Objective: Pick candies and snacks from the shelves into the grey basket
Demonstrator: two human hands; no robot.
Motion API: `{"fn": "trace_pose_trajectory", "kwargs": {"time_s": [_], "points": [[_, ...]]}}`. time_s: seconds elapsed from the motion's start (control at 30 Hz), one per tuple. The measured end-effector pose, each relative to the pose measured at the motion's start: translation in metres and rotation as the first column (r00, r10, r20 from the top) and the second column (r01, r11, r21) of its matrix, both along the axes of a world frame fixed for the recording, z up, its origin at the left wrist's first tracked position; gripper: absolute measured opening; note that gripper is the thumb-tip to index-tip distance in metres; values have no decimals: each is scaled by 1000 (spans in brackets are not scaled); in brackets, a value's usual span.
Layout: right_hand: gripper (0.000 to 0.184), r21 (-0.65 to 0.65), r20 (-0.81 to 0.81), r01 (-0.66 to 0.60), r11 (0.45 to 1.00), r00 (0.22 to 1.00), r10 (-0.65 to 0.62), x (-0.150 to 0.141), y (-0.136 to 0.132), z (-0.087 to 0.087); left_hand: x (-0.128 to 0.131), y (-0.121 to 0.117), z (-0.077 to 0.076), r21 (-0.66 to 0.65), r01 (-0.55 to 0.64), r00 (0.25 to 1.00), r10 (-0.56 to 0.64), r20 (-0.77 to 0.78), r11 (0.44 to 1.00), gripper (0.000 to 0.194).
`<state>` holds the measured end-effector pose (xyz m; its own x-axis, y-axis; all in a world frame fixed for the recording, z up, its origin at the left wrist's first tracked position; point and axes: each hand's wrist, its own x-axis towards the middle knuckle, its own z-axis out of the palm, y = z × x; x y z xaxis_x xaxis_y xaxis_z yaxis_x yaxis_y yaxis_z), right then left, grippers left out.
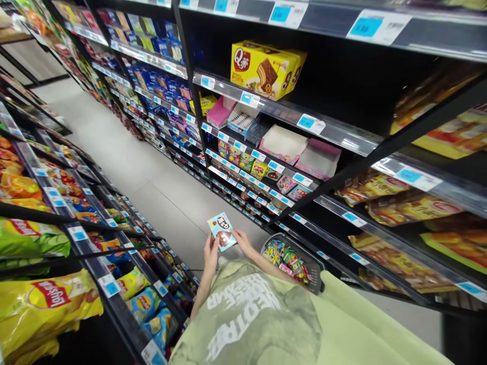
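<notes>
A light-blue snack box (222, 234) with dark lettering and a chocolate-coloured picture is held in front of my body, its printed face up. The fingers of my left hand (210, 248) close on its lower left side. On the opposite edge, my right hand (241, 241) grips the box too. Close to my right forearm is a dark grey basket (317, 263) filled with colourful small wrapped sweets (287, 259). The basket stands low beside the shelf.
Shelves on the right carry a yellow Q-branded cake box (262, 70), opened display trays (283, 143) and small snack boxes (245, 161). Bagged chips (49, 304) fill the left rack (81, 241). A grey-floored aisle (140, 177) runs between them.
</notes>
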<state>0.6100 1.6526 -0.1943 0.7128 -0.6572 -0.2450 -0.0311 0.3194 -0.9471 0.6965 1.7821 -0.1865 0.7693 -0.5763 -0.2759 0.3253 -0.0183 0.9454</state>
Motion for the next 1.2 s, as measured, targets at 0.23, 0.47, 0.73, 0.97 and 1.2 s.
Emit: {"fn": "trace_pose_trajectory", "kwargs": {"time_s": [0.23, 0.47, 0.73, 0.97, 1.2], "points": [[37, -263, 1, 135, 955, 990, -140, -9, 1, 7, -9, 2, -9, -42, 35, 999, -35, -3, 999, 104], [21, -462, -45, 146, 875, 981, -187, -13, 6, 18, -9, 4, -19, -18, 10, 996, -8, 90, 1000, 98], [69, -247, 56, 42, 968, 998, -29, -17, 13, 29, -11, 6, 10, 13, 114, 949, -113, 293, 993, 64], [53, 540, 304, -92, 837, 948, -92, -27, 7, 36, -17, 7, 37, 36, 286, 655, -223, 722, 957, 32], [57, 726, 465, -295, 621, 876, -127, -34, 6, 40, -21, 9, 27, -20, 227, 652, -137, 746, 974, 57]]}}
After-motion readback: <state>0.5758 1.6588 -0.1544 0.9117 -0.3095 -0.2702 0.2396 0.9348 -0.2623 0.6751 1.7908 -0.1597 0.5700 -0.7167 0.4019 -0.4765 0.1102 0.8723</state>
